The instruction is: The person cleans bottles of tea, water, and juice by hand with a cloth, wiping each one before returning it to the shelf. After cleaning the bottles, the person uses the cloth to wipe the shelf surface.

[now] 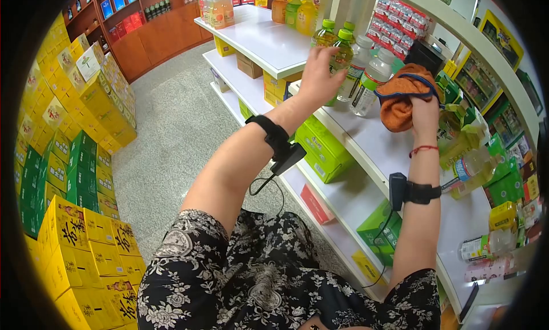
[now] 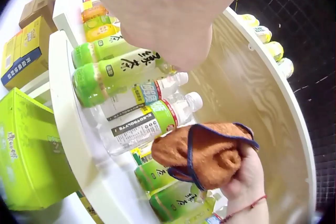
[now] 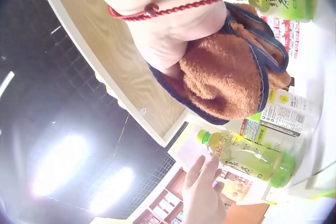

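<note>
My left hand (image 1: 323, 78) is at the front green tea bottle (image 1: 343, 48), its fingertips beside the bottle's upper part. In the right wrist view the left hand's fingers (image 3: 212, 164) are fairly straight and overlap the bottle's shoulder. The left wrist view has the bottle's neck hidden behind the hand. My right hand (image 1: 424, 116) grips a bunched orange-brown cloth (image 1: 398, 114) with dark blue edging, held above the shelf. Two clear electrolyte drink bottles (image 2: 142, 125) stand between the green tea and the cloth.
More green tea bottles (image 2: 173, 201) and other drinks stand past the cloth on the white shelf (image 1: 366, 136). Juice bottles (image 1: 306, 14) stand on the neighbouring shelf. Green cartons (image 1: 321, 148) sit on the lower shelf. Stacked yellow boxes (image 1: 86, 238) line the left of the aisle.
</note>
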`<state>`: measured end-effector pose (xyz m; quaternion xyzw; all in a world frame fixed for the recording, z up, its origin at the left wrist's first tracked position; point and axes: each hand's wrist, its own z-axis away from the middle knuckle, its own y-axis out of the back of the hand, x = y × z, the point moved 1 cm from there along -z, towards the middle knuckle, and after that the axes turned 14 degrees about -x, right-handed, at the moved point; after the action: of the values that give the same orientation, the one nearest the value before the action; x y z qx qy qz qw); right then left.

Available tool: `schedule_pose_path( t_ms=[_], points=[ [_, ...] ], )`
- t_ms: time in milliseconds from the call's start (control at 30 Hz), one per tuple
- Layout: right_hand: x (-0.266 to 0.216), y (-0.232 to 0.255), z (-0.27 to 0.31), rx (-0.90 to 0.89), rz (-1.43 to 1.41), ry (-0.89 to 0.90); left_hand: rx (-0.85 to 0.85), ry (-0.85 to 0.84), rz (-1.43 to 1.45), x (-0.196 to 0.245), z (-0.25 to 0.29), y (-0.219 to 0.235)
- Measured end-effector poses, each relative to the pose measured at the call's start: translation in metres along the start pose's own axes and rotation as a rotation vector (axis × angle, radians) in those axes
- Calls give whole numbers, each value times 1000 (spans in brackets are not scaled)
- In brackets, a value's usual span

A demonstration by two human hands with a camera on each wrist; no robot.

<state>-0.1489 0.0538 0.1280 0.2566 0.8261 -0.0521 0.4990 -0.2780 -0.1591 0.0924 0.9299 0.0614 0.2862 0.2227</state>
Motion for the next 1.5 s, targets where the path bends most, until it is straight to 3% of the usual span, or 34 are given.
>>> schedule_pose_path(
  t_ms=[200, 267, 333, 500, 667, 733, 867, 933, 1000, 1033, 1133, 1167, 1267, 1333, 1500],
  points=[
    [31, -4, -11, 3, 43, -125, -99, -134, 95, 46, -31, -9],
    [42, 2, -15, -41, 8, -111, -114, -284, -14, 54, -45, -16],
    [48, 8, -15, -1, 46, -129, -149, -267, -6, 55, -55, -27],
    [26, 12, -23, -114, -113, -90, -351, -144, -51, 38, -85, -58],
    [18, -8, -46, -282, -114, -118, -359, -219, -47, 28, -94, -60],
    [37, -21, -52, -265, 116, -134, -363, -234, -48, 27, -97, -60],
    [66, -34, -44, -56, 132, -38, -394, -160, -55, 28, -100, -58],
    [78, -29, -31, -153, 127, -114, -402, -145, -68, 31, -98, -58],
    [108, -25, -11, -366, 408, -130, -444, -90, -66, 35, -98, -59],
    [125, -24, -3, -367, 544, -126, -416, -118, -59, 34, -97, -61],
    [117, -18, -2, -443, 523, -126, -396, -202, -107, 26, -100, -78],
    [91, -23, -2, -461, 447, -139, -395, -194, -112, 24, -99, -82],
    [101, -4, -31, -304, 353, -280, -360, -273, -210, 24, -102, -79],
    [46, -16, -27, -125, 207, -125, -482, -308, -345, 29, -102, -74],
    [23, -13, -41, -193, -43, -99, -441, -52, -163, 51, -99, -49]
  ],
)
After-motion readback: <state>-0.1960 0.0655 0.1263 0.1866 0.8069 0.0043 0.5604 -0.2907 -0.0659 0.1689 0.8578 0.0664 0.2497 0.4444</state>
